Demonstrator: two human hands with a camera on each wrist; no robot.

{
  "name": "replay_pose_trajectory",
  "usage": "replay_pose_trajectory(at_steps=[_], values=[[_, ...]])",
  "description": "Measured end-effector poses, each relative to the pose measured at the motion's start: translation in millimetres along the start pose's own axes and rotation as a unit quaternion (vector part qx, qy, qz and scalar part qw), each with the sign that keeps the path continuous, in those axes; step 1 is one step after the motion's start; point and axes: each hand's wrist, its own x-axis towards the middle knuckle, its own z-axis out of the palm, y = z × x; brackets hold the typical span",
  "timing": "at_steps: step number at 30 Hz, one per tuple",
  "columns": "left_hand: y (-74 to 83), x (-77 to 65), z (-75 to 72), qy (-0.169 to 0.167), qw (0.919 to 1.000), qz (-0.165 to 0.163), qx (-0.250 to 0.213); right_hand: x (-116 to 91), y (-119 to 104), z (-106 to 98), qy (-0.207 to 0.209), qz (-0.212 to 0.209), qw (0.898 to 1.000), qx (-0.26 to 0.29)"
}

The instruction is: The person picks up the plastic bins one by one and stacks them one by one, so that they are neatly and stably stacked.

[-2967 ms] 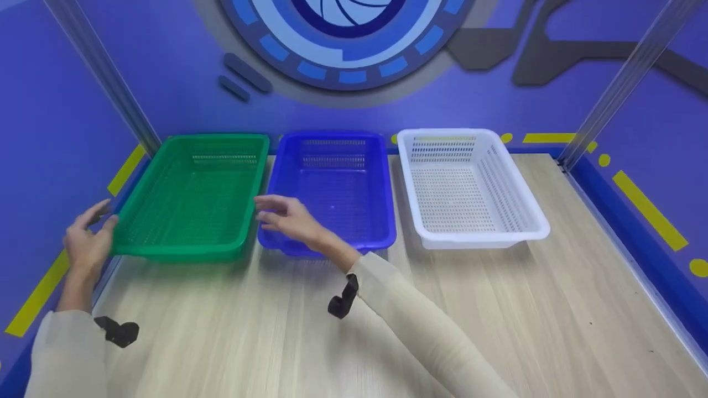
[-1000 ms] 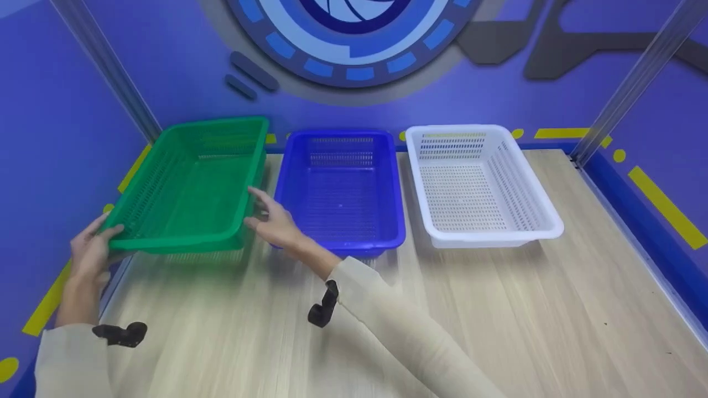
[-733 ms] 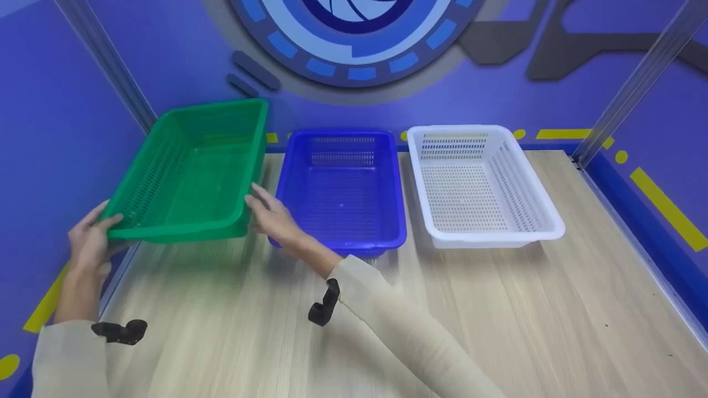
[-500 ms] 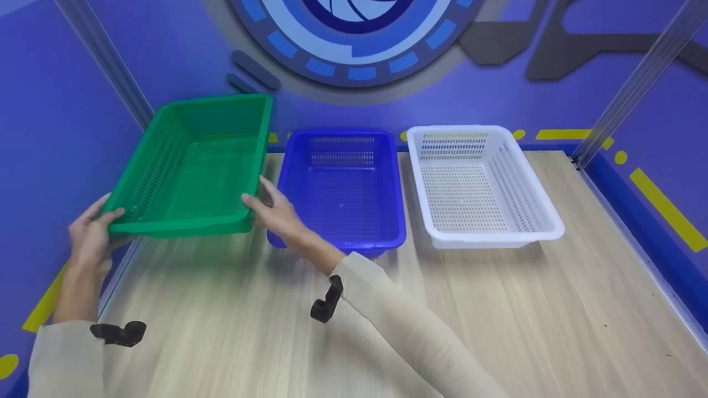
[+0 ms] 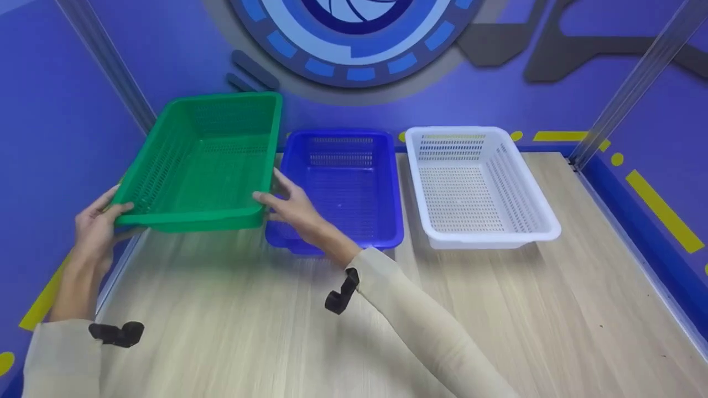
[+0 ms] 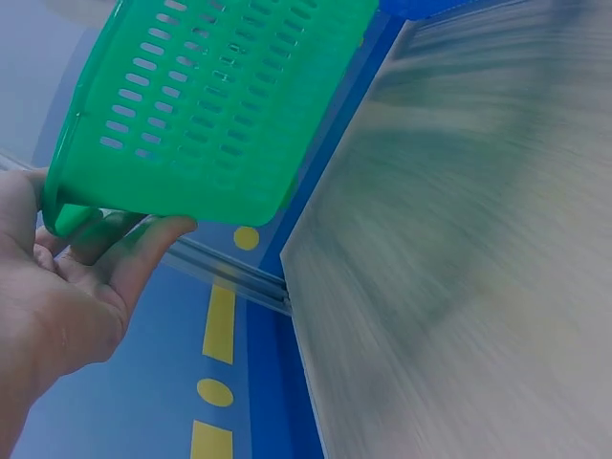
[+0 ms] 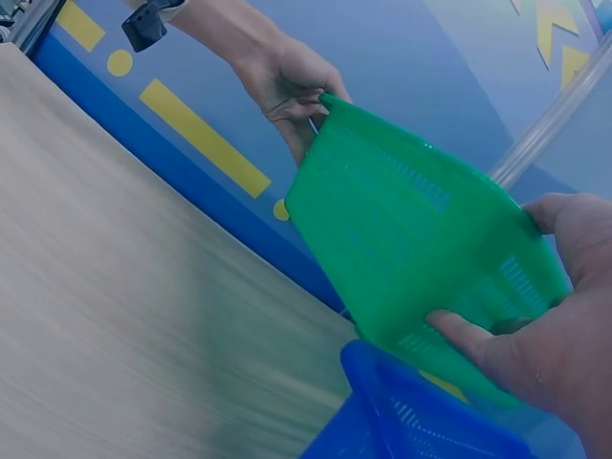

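A green plastic basket (image 5: 221, 166) with slotted walls is held up off the table by both hands, its inside showing no contents. My left hand (image 5: 97, 226) grips its near left corner, thumb over the rim and fingers beneath, as the left wrist view also shows with the basket's slotted wall (image 6: 210, 105). On the near right side my right hand (image 5: 296, 207) holds the rim and wall, thumb on the front corner. In the right wrist view the basket's underside (image 7: 402, 239) hangs above the rim of a blue basket (image 7: 382, 382).
The blue basket (image 5: 340, 193) stands in the middle at the back wall, partly behind my right hand. Right of it sits a white basket (image 5: 459, 193). All are on a wood-grain table (image 5: 498, 315), bounded by blue panels (image 5: 33, 121) and metal posts (image 5: 630, 83).
Both hands have taken hold of the green basket and raised it from the table. Over the last half second it has shifted slightly right. The blue and white baskets stay put.
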Motion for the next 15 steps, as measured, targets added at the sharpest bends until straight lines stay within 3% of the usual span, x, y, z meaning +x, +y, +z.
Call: replay_pose_trajectory(at_steps=[10, 15], values=[[0.7, -9.0, 5.1, -0.024, 0.9975, 0.016, -0.064, -11.3, -2.3, -17.1, -0.026, -0.017, 0.999, 0.023], [0.6, -8.6, 18.8, -0.054, 0.9939, 0.028, -0.092, -18.6, -11.3, -30.6, -0.027, -0.034, 0.999, 0.016]])
